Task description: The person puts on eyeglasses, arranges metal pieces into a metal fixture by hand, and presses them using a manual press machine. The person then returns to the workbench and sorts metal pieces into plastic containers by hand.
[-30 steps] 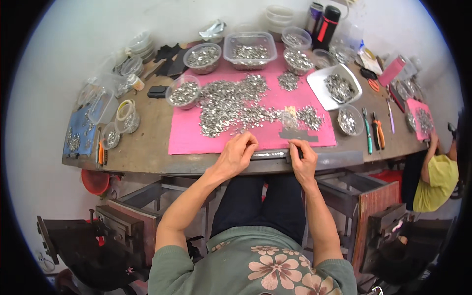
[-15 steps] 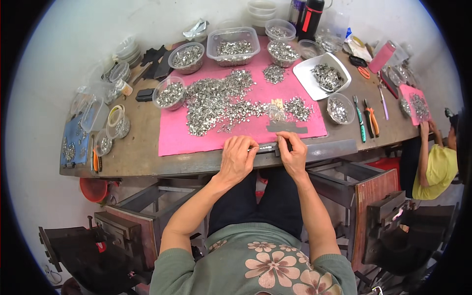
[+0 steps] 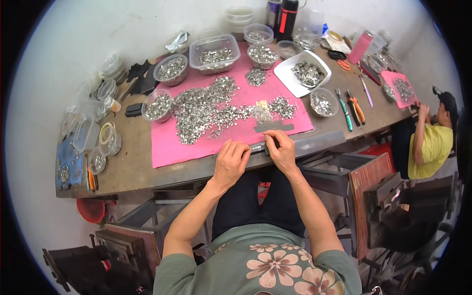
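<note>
My left hand (image 3: 231,161) is at the table's front edge, fingers curled and thumb drawn against them. Close by on the right, my right hand (image 3: 281,151) has thumb and forefinger pinched together. Between them lies a narrow dark metal strip (image 3: 257,147) with small shiny bits along it; both hands touch its ends, but what sits inside the fingers is too small to tell. Just beyond my right hand is a flat grey strip (image 3: 274,127) on the pink mat (image 3: 172,156). A large heap of small silvery metal pieces (image 3: 201,110) spreads over the mat, with a smaller pile (image 3: 282,107) to its right.
Plastic tubs of metal pieces (image 3: 214,61) line the back, beside a white tray (image 3: 287,81). Orange-handled pliers (image 3: 355,108) and a green-handled tool (image 3: 344,109) lie right. A black flask (image 3: 286,20) stands behind. A co-worker in yellow (image 3: 431,147) sits far right.
The view has turned slightly, so the table appears shifted left and more of the co-worker shows. Both hands keep nearly the same place at the strip, with only slight finger movement.
</note>
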### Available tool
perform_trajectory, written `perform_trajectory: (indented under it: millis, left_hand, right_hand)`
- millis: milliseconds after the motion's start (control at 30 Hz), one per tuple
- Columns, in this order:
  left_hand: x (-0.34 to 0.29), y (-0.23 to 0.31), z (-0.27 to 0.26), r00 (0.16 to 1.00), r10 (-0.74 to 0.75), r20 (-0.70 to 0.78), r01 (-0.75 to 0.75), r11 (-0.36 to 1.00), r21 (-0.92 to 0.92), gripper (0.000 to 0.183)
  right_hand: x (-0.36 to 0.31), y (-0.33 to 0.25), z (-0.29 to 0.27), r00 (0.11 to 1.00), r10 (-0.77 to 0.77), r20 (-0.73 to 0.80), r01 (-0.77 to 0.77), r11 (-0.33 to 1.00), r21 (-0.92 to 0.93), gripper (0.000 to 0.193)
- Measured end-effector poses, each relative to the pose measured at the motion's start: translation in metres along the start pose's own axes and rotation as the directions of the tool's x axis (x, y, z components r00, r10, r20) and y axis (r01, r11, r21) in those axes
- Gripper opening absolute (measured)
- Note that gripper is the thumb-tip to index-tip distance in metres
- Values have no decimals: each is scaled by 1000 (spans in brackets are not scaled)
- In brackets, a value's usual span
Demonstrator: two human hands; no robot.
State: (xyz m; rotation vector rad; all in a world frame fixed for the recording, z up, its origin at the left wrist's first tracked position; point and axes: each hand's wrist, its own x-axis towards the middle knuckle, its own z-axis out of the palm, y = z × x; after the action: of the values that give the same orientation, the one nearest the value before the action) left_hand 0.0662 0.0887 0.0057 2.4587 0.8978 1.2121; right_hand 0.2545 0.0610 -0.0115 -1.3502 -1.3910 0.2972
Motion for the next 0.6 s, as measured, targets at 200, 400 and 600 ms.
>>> perform_trajectory:
  millis: [200,400,600]
  left_hand:
    - [-4,-6,-3,999,0,41,2,999,-54,14]
    - [-4,-17,-40,996,63,68,-73,986,151,48]
    - [-35,-40,-67,994,-86,66,67,967,248,48]
  right_hand:
    - [1,-2,-3,1000,-29,-6,28,998,-53,10]
    - [3,-21,-21,966,153,208,-162,986,30,24]
    - [4,-20,-44,887,1,462,81,984,-157,49]
